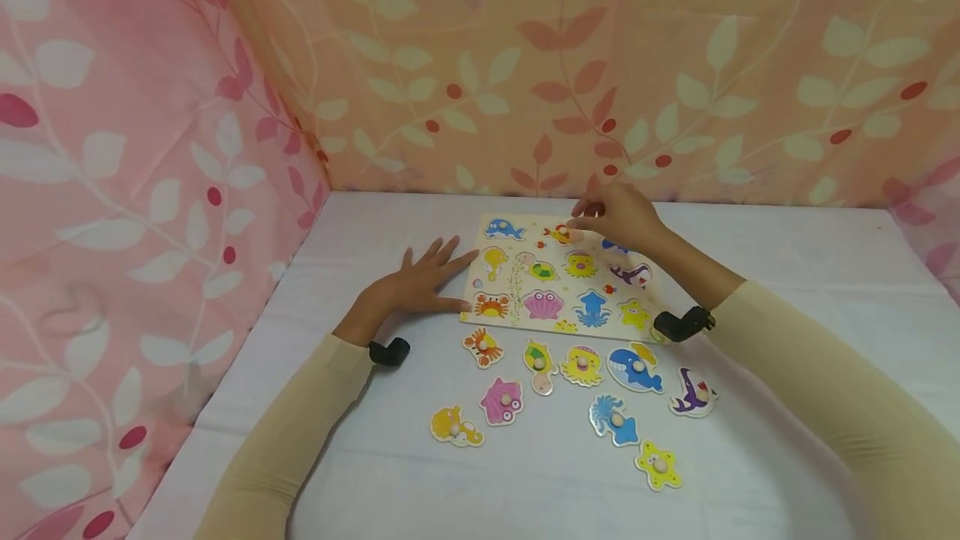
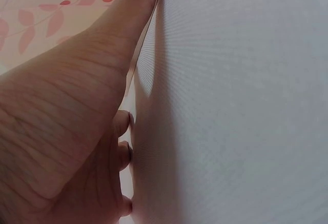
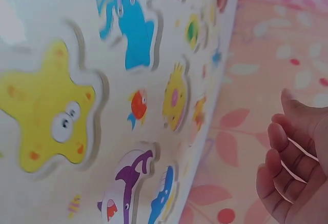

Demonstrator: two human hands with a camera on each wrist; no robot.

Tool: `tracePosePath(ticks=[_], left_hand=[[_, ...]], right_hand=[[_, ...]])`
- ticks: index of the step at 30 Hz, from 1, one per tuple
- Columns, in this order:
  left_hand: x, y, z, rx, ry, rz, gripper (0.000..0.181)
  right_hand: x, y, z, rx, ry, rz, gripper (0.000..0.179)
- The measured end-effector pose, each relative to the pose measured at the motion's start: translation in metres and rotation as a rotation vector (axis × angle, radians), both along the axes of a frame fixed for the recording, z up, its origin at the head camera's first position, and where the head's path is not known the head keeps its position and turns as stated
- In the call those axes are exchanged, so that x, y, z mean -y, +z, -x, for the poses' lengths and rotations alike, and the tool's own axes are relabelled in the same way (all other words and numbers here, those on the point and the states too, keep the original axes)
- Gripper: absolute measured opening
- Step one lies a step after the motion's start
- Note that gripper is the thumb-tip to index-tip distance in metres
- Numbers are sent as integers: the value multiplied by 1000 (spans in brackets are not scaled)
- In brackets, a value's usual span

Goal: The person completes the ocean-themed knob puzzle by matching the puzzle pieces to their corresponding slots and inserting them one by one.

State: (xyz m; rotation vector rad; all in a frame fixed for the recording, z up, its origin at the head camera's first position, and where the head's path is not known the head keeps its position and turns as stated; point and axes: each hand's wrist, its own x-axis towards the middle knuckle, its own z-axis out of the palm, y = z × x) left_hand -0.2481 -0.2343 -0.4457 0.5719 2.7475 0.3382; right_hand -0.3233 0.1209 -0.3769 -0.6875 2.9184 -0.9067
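Observation:
A wooden puzzle board (image 1: pixel 533 227) with sea-animal pictures lies on the table. My left hand (image 1: pixel 420 283) rests flat with fingers spread, thumb and a fingertip at the board's left edge. Over the board's top edge, my right hand (image 1: pixel 628 213) is beside the fish piece (image 1: pixel 557 233). In the right wrist view the fingers of that hand (image 3: pixel 294 167) are loosely bent and hold nothing. The fish and the dolphin piece (image 1: pixel 504 229), both with knobs, sit in the board. My right hand partly covers the blue whale picture.
Loose knobbed pieces lie below the board: crab (image 1: pixel 482 348), turtle (image 1: pixel 536 352), octopus (image 1: pixel 581 373), blue whale (image 1: pixel 626 367), purple whale (image 1: pixel 686 402), shell (image 1: pixel 495 402), seahorse (image 1: pixel 446 422), squid (image 1: pixel 603 411) and starfish (image 1: pixel 652 461). A patterned curtain (image 1: pixel 480 65) hangs behind the table.

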Motion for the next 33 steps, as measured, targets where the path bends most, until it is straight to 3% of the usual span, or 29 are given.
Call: tracePosePath(ticks=[10, 16, 22, 33], left_hand=[[5, -5, 0, 13, 19, 30, 100], [9, -3, -1, 5, 18, 16, 100], [9, -3, -2, 11, 24, 8, 100], [8, -3, -1, -4, 16, 13, 100]], right_hand=[[-23, 13, -70, 15, 17, 18, 27], [-38, 10, -101, 6, 12, 25, 27], [-49, 7, -124, 11, -3, 30, 27], [-60, -3, -153, -28, 22, 30, 20]])
